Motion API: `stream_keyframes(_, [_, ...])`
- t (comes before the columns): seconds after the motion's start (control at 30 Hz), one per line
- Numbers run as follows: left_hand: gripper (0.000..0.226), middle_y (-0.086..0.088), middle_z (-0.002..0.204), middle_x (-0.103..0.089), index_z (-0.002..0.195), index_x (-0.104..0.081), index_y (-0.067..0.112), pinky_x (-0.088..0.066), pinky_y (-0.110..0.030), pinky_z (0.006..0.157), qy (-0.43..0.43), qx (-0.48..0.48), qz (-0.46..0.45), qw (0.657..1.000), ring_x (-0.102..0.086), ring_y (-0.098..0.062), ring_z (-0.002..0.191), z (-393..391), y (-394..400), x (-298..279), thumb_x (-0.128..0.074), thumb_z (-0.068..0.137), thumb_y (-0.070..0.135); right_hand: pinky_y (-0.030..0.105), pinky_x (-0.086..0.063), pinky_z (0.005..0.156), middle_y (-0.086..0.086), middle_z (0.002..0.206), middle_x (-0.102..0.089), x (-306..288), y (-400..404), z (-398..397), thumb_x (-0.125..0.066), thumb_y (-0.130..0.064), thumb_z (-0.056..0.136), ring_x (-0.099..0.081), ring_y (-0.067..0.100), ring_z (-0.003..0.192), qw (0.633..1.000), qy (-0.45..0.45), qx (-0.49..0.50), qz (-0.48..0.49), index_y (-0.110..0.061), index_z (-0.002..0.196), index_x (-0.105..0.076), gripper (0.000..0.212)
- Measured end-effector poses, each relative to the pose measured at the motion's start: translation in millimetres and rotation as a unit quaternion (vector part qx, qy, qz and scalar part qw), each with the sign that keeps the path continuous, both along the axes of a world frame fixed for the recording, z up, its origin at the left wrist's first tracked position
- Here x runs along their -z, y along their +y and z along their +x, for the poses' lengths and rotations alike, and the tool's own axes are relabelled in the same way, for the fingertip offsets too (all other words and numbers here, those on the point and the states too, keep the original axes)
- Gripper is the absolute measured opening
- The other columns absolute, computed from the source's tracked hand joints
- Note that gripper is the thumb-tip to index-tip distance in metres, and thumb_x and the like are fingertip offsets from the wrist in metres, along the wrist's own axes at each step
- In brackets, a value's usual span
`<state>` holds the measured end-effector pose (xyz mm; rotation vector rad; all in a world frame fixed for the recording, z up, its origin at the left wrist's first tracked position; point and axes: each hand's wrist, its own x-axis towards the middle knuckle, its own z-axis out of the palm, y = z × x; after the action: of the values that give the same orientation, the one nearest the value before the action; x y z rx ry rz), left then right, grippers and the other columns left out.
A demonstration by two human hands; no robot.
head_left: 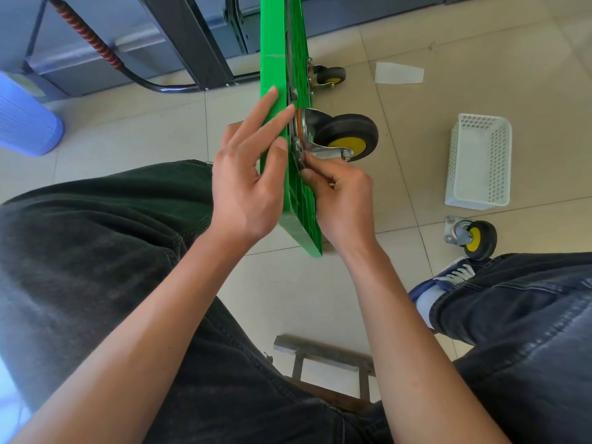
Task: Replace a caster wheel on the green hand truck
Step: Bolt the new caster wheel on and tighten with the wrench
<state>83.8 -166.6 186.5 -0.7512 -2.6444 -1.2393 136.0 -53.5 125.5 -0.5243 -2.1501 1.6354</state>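
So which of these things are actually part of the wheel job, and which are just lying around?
Part of the job:
green hand truck
caster being fitted
loose caster on the floor
left hand
right hand

Lying about:
white basket
paper scrap
blue bin

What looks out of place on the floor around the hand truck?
A loose caster lies on its side by the shoe, detached from the truck, which stands on edge. A paper scrap lies on the tiles. Nothing looks spilled or broken.
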Motion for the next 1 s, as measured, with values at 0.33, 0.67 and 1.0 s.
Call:
stream_keyframes(0.33, [0.039, 0.002, 0.152, -0.05, 0.136, -0.064, 0.018, -0.04, -0.015, 0.101, 0.001, -0.004, 0.004, 1.0, -0.049, -0.01, 0.127, 1, 1, 0, -0.044, 0.102, 0.016, 0.025, -0.049, 0.067, -0.003, 0.089, -0.077, -30, 9, 0, -0.064, -0.017, 0.098, -0.068, 0.016, 0.083, 0.991, -0.099, -0.062, 0.061, -0.016, 0.102, -0.081, 0.017])
stream_keyframes(0.67, [0.039, 0.002, 0.152, -0.05, 0.136, -0.064, 0.018, -0.039, -0.013, 0.099, 0.004, -0.004, 0.003, 1.0, -0.048, -0.008, 0.126, 1, 1, -1, -0.045, 0.102, 0.016, 0.043, -0.059, 0.051, 0.016, 0.069, -0.07, -62, 18, 6, -0.063, -0.021, 0.1, -0.069, 0.024, 0.056, 0.98, -0.149, -0.123, -0.048, -0.001, 0.078, -0.073, 0.031])
stream_keyframes(1.0, [0.038, 0.001, 0.152, -0.05, 0.135, -0.064, 0.017, -0.038, -0.013, 0.1, 0.001, -0.001, 0.003, 1.0, -0.049, -0.01, 0.127, 2, 2, -2, -0.045, 0.102, 0.016, 0.044, -0.064, 0.072, -0.008, 0.086, -0.074, -47, 41, 13, -0.066, -0.022, 0.099, -0.071, 0.014, 0.077, 0.985, -0.144, -0.092, -0.022, -0.022, 0.107, -0.08, 0.016])
